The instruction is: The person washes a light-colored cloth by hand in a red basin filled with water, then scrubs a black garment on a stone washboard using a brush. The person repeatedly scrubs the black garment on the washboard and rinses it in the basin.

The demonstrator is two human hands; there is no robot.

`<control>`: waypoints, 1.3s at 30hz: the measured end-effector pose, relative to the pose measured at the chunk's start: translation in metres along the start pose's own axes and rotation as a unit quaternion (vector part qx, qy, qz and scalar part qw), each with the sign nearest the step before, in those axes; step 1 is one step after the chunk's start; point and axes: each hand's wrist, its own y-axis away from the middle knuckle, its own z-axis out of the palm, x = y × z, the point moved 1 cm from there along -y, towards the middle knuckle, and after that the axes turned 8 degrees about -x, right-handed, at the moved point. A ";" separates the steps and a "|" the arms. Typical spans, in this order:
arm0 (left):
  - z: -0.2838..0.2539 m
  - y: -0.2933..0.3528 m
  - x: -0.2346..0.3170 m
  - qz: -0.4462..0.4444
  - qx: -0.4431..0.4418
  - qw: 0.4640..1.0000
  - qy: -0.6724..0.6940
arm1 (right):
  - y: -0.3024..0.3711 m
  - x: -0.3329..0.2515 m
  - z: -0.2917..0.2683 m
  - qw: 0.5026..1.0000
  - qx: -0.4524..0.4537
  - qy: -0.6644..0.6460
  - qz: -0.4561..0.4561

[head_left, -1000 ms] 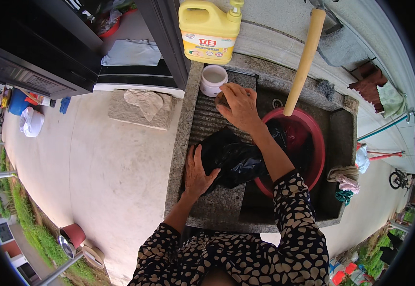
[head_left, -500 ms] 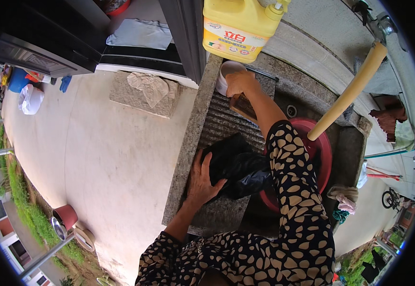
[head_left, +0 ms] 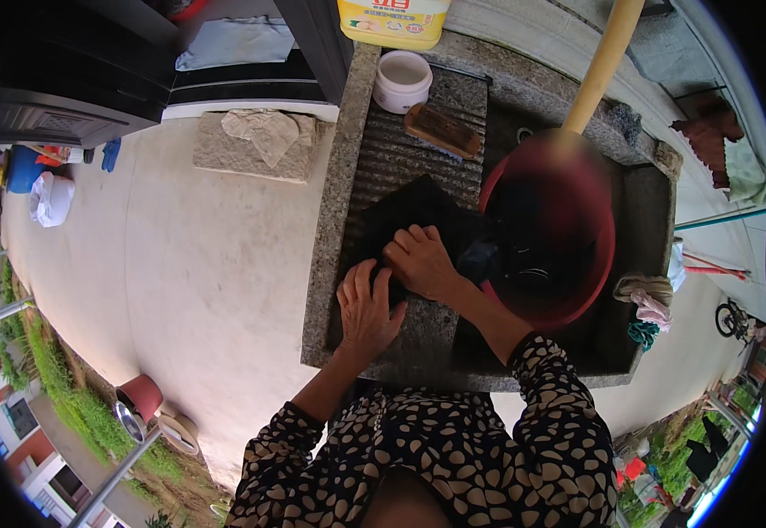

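Note:
A wet black cloth [head_left: 414, 204] lies bunched on the ribbed stone washboard [head_left: 381, 151], its right end trailing over the rim of a dark red basin [head_left: 610, 242]. My right hand [head_left: 424, 264] is on the cloth, fingers curled into it and closed on a fold. Just left of it, my left hand [head_left: 367, 310] rests on the cloth's near left edge, fingers bent a little and thumb apart. Farther up the washboard lies a wooden scrub brush [head_left: 443, 130], bristles down. A round white tub [head_left: 402, 81] stands beyond the brush; neither hand touches these.
A stone sink wall [head_left: 335, 189] borders the washboard on the left. At the back stands a yellow jug [head_left: 396, 22]. A thick tan pole or pipe [head_left: 605, 62] slants down to the basin. Rags [head_left: 645, 299] hang over the sink's right edge.
My right hand has come back from the white tub to the black cloth, beside my left hand. The brush and tub now show fully. The whole view has shifted slightly.

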 end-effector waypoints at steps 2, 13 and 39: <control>0.008 0.018 -0.007 0.009 0.007 1.000 -0.004 | -0.005 0.024 -0.001 0.991 0.116 -0.022 0.069; 0.011 0.039 0.001 0.139 -0.058 0.988 0.034 | 0.066 0.003 -0.001 0.969 0.103 0.223 0.032; 0.007 0.058 0.017 0.153 -0.061 0.986 0.040 | 0.017 0.009 -0.010 0.982 -0.044 0.180 -0.030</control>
